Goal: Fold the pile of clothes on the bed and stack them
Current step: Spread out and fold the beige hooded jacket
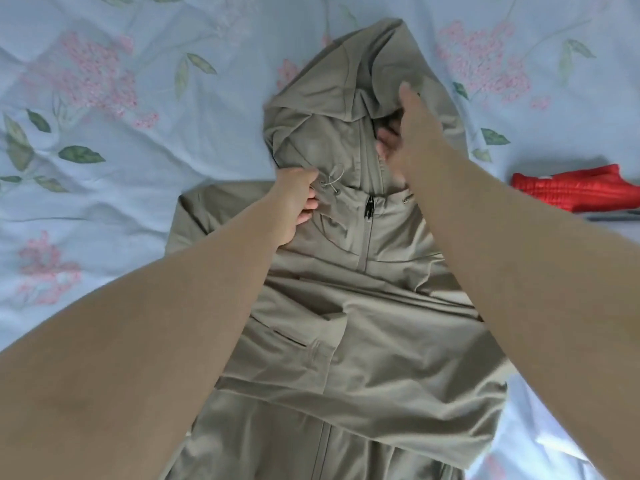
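From my remote view, the left hand [296,202] has its fingers [310,204] curled tight, pinching the fabric of the khaki hooded zip-up jacket [363,341] just beside the collar drawstring [334,180]. The right hand [410,133] is at the opening of the hood [329,98], thumb up and fingers spread against the cloth, too blurred for me to tell whether it grips. The jacket lies front up in the middle of the bed's pale blue floral sheet [104,168], zip [370,206] closed and sleeves folded across its body, with a red quilted garment [568,188] well apart on the right.
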